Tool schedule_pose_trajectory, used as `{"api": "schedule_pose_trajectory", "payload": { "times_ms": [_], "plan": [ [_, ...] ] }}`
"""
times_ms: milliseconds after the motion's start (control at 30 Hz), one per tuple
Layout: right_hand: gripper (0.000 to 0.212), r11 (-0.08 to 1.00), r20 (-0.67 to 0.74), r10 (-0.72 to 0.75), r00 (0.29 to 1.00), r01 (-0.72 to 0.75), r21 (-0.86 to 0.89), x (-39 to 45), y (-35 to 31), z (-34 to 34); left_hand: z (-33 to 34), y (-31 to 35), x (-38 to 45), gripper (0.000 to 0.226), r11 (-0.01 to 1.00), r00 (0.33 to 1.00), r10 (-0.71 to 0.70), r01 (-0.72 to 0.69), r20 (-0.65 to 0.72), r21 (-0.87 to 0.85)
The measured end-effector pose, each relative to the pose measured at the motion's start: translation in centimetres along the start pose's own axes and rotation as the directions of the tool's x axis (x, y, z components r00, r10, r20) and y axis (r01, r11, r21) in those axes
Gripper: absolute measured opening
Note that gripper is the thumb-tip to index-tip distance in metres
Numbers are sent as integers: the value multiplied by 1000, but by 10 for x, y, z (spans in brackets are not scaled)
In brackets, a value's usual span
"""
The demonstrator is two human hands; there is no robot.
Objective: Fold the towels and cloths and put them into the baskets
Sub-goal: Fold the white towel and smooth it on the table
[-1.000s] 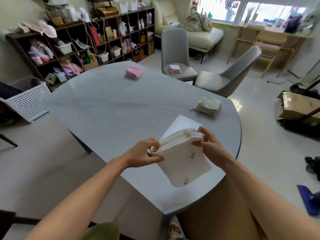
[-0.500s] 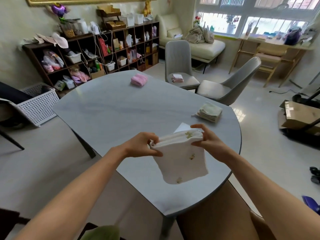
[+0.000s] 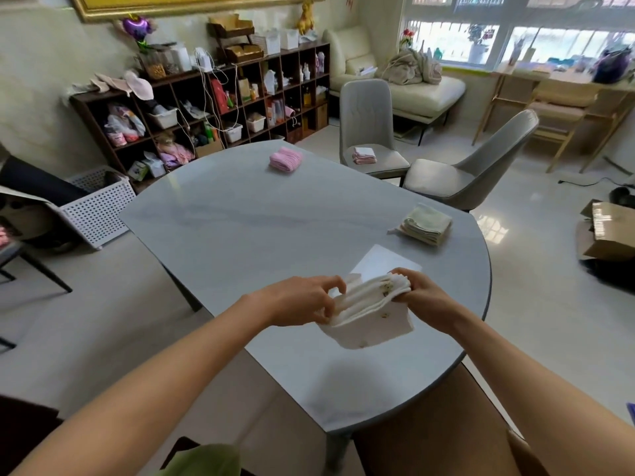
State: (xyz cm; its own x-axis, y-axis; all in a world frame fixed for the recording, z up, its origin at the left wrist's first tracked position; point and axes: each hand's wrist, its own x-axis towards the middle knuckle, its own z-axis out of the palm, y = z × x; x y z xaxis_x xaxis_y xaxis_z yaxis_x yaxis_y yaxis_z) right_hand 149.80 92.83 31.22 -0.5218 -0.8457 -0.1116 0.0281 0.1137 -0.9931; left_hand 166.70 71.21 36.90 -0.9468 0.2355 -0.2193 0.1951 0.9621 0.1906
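Both hands are up over the near edge of the grey table (image 3: 240, 214), holding a stack of folded white cloths (image 3: 369, 314) in the air. The left hand (image 3: 302, 300) pinches the stack's left end and the right hand (image 3: 417, 293) is curled round the right end, so neither is free. The layers are fanning out along the top edge, and I'd say that's the risk: if either pinch slips, the loose lower layers could slide out and unfold, and the fold would need redoing. There's also a flat white sheet (image 3: 385, 261) on the table right behind the stack, can't tell if it's another cloth or paper. A greenish folded pile (image 3: 426, 225) sits near the right edge, a pink folded towel (image 3: 286, 159) is at the far end, and 1 more small folded cloth (image 3: 364, 155) is on a chair seat. The only basket I can spot is the white perforated basket (image 3: 99, 207) on the floor to the left, well apart from the table, and its inside is hidden. The little marks on the white cloth are too blurry to read.
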Motion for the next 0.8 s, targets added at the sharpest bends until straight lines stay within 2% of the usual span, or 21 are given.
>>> {"api": "schedule_pose_trajectory", "payload": {
  "times_ms": [133, 267, 333, 367, 433, 500, 600, 733, 800],
  "plan": [
    [17, 992, 75, 54, 996, -62, 107, -3, 5, -5, 12, -1, 2, 22, 996, 996, -41, 47, -77, 78],
    [17, 991, 124, 71, 990, -84, 101, 0, 10, -5, 24, -4, 4, 20, 990, 986, -57, 77, -158, 118],
    [17, 992, 101, 78, 992, -88, 92, 4, 16, -7, 34, -6, 4, 17, 992, 973, -40, 67, -229, 111],
    [17, 992, 71, 82, 994, -88, 85, 5, 21, -8, 39, -7, 2, 15, 996, 957, -54, 71, -284, 50],
    [19, 994, -8, 90, 996, -90, 60, 8, 31, -11, 48, -8, -3, 13, 979, 914, -125, 51, -386, -196],
    [19, 993, -78, 111, 991, -108, 38, 10, 42, -13, 53, -6, -2, 12, 910, 886, -138, -63, -442, -410],
    [22, 990, -141, 143, 980, -141, 29, 10, 49, -11, 56, -3, 1, 12, 867, 931, -100, -92, -352, -490],
    [25, 984, -130, 177, 976, -175, 27, 17, 51, -4, 62, -11, 6, 9, 942, 992, -72, 32, -106, -333],
    [24, 983, -89, 182, 979, -181, 24, 20, 45, 1, 63, -11, 8, 21, 953, 985, -152, 125, -81, -275]
  ]
}}
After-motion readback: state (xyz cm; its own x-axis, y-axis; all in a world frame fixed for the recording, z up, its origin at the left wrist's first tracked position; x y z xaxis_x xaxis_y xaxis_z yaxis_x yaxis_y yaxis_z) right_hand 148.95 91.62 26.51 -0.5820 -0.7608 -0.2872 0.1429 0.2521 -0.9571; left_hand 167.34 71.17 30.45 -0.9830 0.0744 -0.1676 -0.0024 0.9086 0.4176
